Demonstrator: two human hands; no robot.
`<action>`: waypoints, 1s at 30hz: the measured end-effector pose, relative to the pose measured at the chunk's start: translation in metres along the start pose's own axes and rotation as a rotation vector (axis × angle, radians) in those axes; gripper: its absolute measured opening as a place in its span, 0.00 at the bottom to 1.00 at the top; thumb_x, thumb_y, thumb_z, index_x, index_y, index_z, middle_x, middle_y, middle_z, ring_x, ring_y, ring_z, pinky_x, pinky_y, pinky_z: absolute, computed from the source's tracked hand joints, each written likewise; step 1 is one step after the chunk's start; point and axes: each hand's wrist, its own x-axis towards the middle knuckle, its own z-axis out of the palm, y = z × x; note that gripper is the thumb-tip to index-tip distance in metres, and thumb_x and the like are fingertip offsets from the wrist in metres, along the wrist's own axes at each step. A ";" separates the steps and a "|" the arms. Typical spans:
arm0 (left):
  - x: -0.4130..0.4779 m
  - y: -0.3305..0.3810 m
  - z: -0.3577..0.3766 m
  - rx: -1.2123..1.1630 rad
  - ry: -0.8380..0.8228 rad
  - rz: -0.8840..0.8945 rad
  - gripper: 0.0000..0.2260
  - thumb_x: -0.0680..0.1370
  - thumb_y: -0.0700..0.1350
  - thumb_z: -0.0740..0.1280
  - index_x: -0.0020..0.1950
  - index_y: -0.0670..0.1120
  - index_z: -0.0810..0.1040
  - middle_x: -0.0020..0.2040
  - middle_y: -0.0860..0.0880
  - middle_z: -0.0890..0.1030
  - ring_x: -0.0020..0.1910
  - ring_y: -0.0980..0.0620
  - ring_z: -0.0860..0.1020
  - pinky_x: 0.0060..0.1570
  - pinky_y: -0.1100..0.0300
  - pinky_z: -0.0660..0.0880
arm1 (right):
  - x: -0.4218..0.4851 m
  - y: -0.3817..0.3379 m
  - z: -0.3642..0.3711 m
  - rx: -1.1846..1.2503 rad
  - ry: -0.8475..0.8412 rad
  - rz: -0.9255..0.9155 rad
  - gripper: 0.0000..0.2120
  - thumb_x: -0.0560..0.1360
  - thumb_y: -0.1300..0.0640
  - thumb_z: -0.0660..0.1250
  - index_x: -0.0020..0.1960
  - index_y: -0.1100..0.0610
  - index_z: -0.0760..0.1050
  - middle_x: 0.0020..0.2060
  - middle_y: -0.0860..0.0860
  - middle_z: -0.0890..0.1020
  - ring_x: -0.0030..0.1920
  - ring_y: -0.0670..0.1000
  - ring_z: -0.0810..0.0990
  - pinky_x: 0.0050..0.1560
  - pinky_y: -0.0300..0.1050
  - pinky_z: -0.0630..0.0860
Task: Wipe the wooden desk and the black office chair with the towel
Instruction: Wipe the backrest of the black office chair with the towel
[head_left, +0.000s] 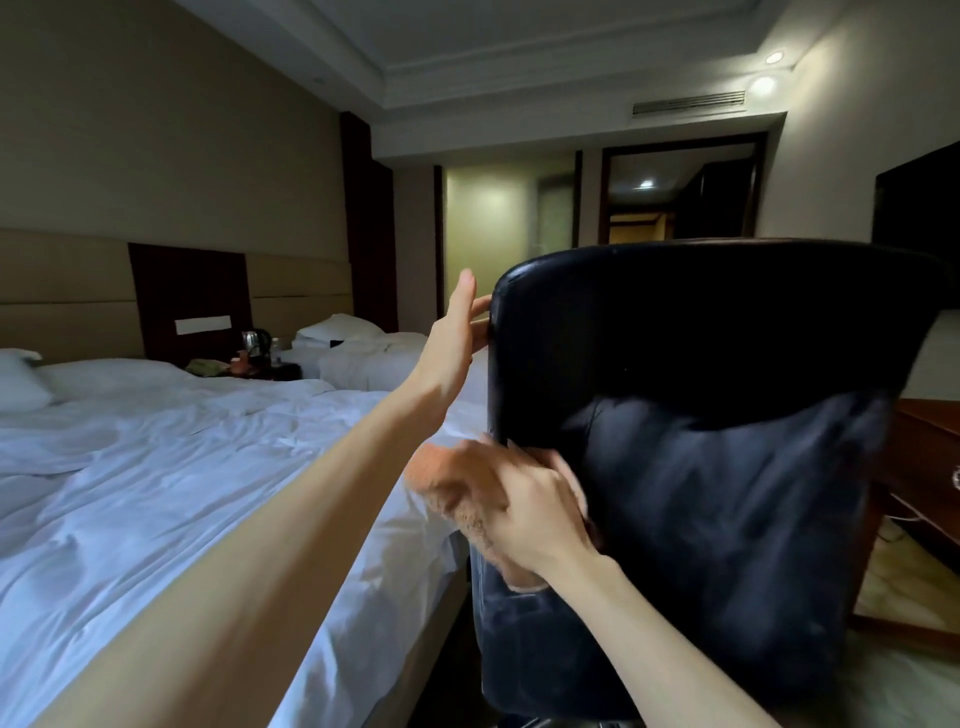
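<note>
The black office chair (691, 415) fills the right half of the view, its backrest turned toward me. My left hand (457, 338) is raised at the upper left edge of the backrest, fingers spread, fingertips touching the edge. My right hand (530, 509) presses an orange towel (447, 483) against the left side of the backrest, lower down; the hand and towel are blurred. A corner of the wooden desk (930, 457) shows at the far right behind the chair.
Two beds with white sheets (171, 467) lie to the left, the nearer one close beside the chair. A nightstand with a kettle (254, 343) stands between them. A dark screen (919, 202) hangs on the right wall. A doorway lies straight ahead.
</note>
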 end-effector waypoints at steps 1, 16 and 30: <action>-0.001 0.000 0.000 0.009 -0.005 0.009 0.30 0.85 0.63 0.47 0.77 0.46 0.71 0.71 0.46 0.77 0.68 0.52 0.75 0.67 0.59 0.63 | 0.000 -0.001 -0.007 0.071 0.012 0.141 0.20 0.77 0.47 0.62 0.68 0.43 0.77 0.57 0.48 0.86 0.56 0.53 0.84 0.60 0.50 0.75; -0.052 -0.045 -0.031 0.424 0.130 0.209 0.39 0.64 0.76 0.68 0.66 0.52 0.75 0.63 0.55 0.73 0.66 0.58 0.70 0.64 0.59 0.69 | 0.056 -0.014 -0.088 0.373 0.262 0.316 0.08 0.78 0.54 0.70 0.57 0.50 0.77 0.48 0.43 0.83 0.51 0.42 0.81 0.54 0.44 0.77; -0.062 -0.019 -0.076 -0.109 0.261 -0.131 0.07 0.76 0.44 0.73 0.51 0.42 0.84 0.46 0.45 0.87 0.46 0.47 0.85 0.46 0.55 0.81 | 0.097 -0.011 -0.117 -0.311 0.242 -0.037 0.23 0.75 0.36 0.65 0.63 0.48 0.77 0.65 0.45 0.78 0.68 0.50 0.71 0.65 0.47 0.61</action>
